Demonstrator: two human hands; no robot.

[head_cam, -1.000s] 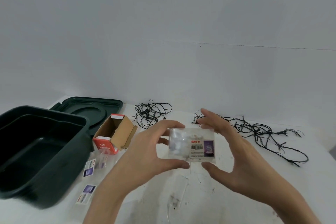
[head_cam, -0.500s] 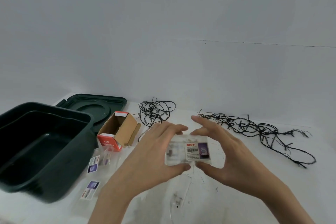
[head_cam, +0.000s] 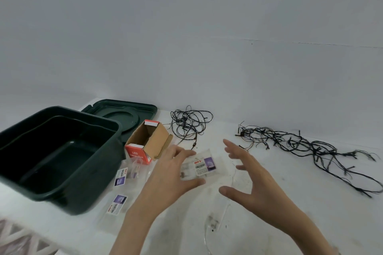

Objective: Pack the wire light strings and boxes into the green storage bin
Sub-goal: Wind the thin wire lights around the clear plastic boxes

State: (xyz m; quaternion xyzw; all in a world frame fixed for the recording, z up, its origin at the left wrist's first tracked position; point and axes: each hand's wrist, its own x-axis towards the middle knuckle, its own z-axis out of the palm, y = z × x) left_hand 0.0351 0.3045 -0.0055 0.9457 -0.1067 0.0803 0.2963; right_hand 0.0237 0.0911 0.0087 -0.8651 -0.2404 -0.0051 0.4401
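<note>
The left hand (head_cam: 172, 174) grips a small clear plastic packet (head_cam: 200, 164) between thumb and fingers, low over the white table (head_cam: 290, 223). The packet is see-through, with a white barcode label, a red logo and a purple picture on it (the contents are too blurred to make out). The right hand (head_cam: 256, 184) is just beside it, fingers spread and holding nothing.

The green bin (head_cam: 91, 192) stands open at the left, dark and hollow inside, with its lid (head_cam: 124, 112) lying flat behind it. An open cardboard box (head_cam: 149, 143) with a red end lies on its side against the bin. Two more clear packets (head_cam: 121, 177) lie in front of that box, near the bin's wall. A small tangle of black wire lights (head_cam: 190, 122) sits behind the hands, and a long loose string (head_cam: 310, 147) stretches off to the right, well apart from the bin.
</note>
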